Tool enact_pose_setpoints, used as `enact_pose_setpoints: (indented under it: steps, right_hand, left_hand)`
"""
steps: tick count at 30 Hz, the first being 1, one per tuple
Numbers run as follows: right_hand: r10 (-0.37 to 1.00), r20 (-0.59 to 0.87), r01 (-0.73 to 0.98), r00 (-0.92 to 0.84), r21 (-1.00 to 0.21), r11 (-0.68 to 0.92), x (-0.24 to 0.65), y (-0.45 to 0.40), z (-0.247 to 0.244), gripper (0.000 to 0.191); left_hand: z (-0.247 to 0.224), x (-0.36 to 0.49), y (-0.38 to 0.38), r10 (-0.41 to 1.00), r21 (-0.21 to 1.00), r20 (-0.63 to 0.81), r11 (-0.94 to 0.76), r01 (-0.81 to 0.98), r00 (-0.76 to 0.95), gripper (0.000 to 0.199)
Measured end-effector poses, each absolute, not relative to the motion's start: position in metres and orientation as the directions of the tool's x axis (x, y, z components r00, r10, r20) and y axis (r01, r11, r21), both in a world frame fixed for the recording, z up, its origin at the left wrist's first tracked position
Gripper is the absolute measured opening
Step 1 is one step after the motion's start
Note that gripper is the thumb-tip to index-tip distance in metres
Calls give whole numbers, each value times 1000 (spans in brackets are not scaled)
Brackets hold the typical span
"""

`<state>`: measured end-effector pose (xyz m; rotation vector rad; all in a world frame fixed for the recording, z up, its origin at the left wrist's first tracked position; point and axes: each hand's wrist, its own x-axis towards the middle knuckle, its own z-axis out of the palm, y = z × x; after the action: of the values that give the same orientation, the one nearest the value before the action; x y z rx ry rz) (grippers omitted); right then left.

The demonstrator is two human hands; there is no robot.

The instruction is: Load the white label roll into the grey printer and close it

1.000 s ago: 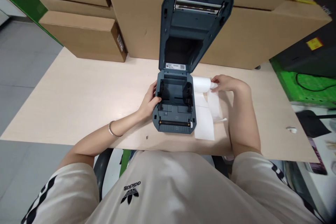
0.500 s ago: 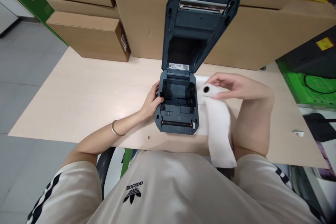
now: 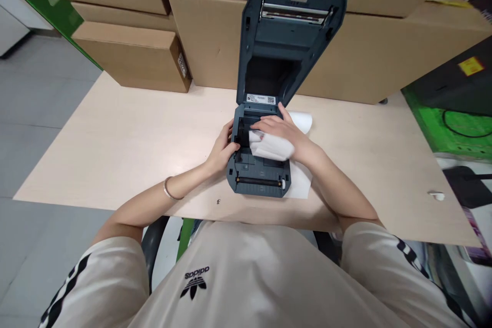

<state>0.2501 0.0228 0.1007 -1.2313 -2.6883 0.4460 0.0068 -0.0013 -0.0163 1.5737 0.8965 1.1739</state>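
A dark blue-grey label printer [image 3: 249, 168] stands on the table in the middle of the head view, its lid [image 3: 286, 36] raised. My left hand [image 3: 222, 151] is closed around the printer's left side, the thumb over the rim of the bay. Over the open bay, my right hand [image 3: 290, 136] holds a roll of white paper [image 3: 271, 146], slightly blurred. The right hand's fingers lie across the roll's far side, partly hidden. Whether the roll touches the bay's holders I cannot tell. A black platen roller [image 3: 259, 181] runs across the printer's near end.
White sheets [image 3: 300, 182] lie beneath and right of the printer on the wooden table [image 3: 161, 138]. Large cardboard boxes [image 3: 209, 41] line the back, with a smaller carton [image 3: 130, 59] at left. A small white object [image 3: 437, 195] lies at right, near a green tray [image 3: 461, 130].
My right hand has carried the paper roll leftward from beside the printer to over its bay. The hanging paper strip no longer shows at right. My left hand keeps its place.
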Motion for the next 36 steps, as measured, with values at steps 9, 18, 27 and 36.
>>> enact_pose_setpoints:
  steps: [9,18,27,36]
  right_hand:
    - [531,-216,568,-819,-434,699,272,-39,149,43]
    - [512,-213,544,-832,-498,676,278,-46,153,39]
    - [599,-124,598,-791,-361,716,245,-59,135,81]
    - [468,-316,564,-825,-479,672,266,-62,135,79]
  left_hand:
    - [-13,6,-3,925,957,268,-287,31,269,78]
    - [-9,7,-4,940,971,212,-233,50,268,84]
    - [-7,7,-4,942,973,204,-225,51,266,82]
    - [-3,9,-5,941,977,187,-209,51,281,83]
